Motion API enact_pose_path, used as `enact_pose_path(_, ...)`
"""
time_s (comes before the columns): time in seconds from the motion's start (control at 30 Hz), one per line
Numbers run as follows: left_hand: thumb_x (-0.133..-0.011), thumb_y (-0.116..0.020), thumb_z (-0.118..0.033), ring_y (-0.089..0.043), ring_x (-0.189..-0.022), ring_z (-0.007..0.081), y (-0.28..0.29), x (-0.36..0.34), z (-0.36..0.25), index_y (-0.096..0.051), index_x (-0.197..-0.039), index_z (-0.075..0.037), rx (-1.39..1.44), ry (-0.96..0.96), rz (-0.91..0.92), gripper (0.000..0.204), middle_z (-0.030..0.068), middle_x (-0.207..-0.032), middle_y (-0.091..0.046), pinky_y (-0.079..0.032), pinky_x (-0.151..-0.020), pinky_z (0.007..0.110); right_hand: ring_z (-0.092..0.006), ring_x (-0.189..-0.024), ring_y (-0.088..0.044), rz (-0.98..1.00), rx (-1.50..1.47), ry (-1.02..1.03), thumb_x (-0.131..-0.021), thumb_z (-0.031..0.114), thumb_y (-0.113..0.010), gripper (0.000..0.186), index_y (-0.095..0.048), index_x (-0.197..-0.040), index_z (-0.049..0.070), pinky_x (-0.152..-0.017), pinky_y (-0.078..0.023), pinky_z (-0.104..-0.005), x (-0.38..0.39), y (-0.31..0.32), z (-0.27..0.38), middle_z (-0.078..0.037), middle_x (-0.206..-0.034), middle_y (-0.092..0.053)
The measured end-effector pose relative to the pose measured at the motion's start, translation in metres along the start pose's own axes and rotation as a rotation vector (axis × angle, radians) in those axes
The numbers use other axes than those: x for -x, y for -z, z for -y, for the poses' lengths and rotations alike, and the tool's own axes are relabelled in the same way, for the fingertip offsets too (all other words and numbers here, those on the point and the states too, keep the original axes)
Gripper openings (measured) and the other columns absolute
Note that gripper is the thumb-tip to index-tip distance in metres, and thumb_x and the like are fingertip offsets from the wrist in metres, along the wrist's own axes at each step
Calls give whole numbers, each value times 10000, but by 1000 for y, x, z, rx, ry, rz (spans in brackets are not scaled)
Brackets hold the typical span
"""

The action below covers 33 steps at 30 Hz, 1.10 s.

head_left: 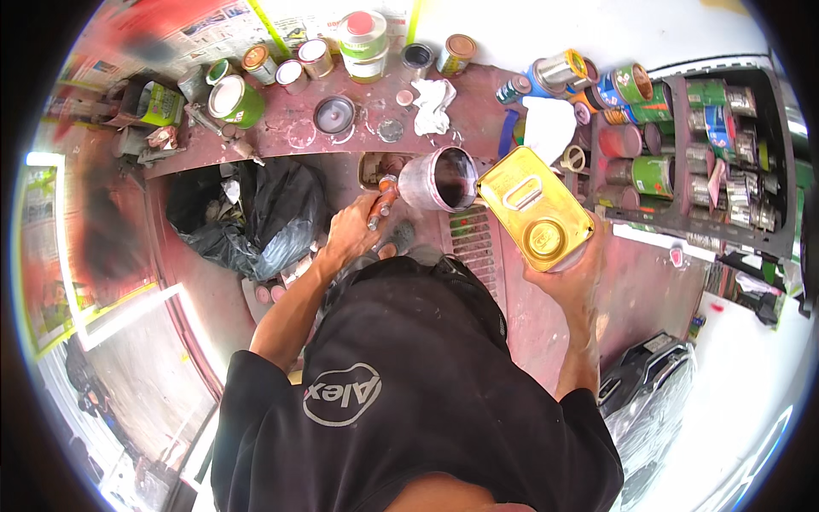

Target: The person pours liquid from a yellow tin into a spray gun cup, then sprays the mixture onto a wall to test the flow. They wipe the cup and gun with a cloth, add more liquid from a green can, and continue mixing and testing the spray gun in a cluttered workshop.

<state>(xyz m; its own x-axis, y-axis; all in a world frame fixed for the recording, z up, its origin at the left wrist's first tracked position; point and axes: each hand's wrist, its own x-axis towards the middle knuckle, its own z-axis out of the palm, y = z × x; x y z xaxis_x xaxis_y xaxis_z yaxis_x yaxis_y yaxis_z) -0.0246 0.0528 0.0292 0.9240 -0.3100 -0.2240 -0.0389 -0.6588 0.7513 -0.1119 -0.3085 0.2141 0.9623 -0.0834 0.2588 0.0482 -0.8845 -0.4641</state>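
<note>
My left hand [354, 229] is wrapped round the orange and metal handle of a spray gun [386, 200]. The gun's pale, open-topped cup [416, 181] has dark liquid inside. My right hand [573, 277] grips a gold rectangular metal can [519, 175] from its lower right side. The can is tilted, its top with a folded carry handle and a round spout fitting facing me. Its upper left corner lies right by the cup's rim. I cannot make out any stream of liquid between them.
Several paint cans [241, 104] and a clear bottle with a red cap [363, 51] line the stained bench [273, 141]. A crumpled white rag [433, 107] lies there too. Below sits a black bin bag [290, 213]. At right, a dark rack [699, 213] holds several tins.
</note>
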Motion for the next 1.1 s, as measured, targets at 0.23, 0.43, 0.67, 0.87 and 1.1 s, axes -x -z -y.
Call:
enact_pose_path(0.23, -979, -640, -385, -715, -998, 462, -14, 1, 3, -624, -1324, -104, -102, -63, 102, 446, 212, -1152, -739, -564, -860, 554, -406, -1183, -590, 27, 152, 23, -479, 227, -1025, 1154, -432, -1448, 26, -980, -524, -504, 25, 17, 14, -200, -1291, -585)
enact_pose_path(0.43, -976, -636, -401, -711, -999, 472, -23, 3, 3, -621, -1336, -99, -70, -138, 120, 471, 208, -1155, -738, -560, -871, 558, -401, -1152, -582, 37, 223, 9, -487, 232, -1023, 1144, -432, -1444, 23, -956, -524, -506, 39, 20, 20, -196, -1272, -585)
enact_pose_path(0.67, -974, -637, -392, -696, -1032, 479, -27, 4, 6, -610, -1349, -88, -72, -96, 234, 483, 204, -1239, -707, -555, -883, 558, -395, -1151, -588, 66, 265, 17, -500, 246, -1018, 1123, -434, -1433, 25, -936, -535, -497, 45, 22, 28, -189, -1260, -585)
enact_pose_path(0.87, -975, -634, -387, -693, -1048, 471, -30, 3, 6, -609, -1352, -80, -67, -111, 282, 487, 207, -1242, -704, -551, -901, 557, -387, -1153, -588, 71, 285, -33, -509, 242, -1012, 1105, -437, -1428, 27, -920, -543, -491, 50, 22, 30, -179, -1253, -588)
enact_pose_path(1.1, -970, -657, -382, -684, -1084, 463, -25, -2, 3, -638, -1327, -82, -11, -78, 295, 466, 215, -1198, -723, -542, -913, 538, -381, -1120, -606, 29, 213, -74, -511, 218, -1004, 1077, -453, -1417, 33, -928, -537, -485, 47, 18, 29, -178, -1238, -596)
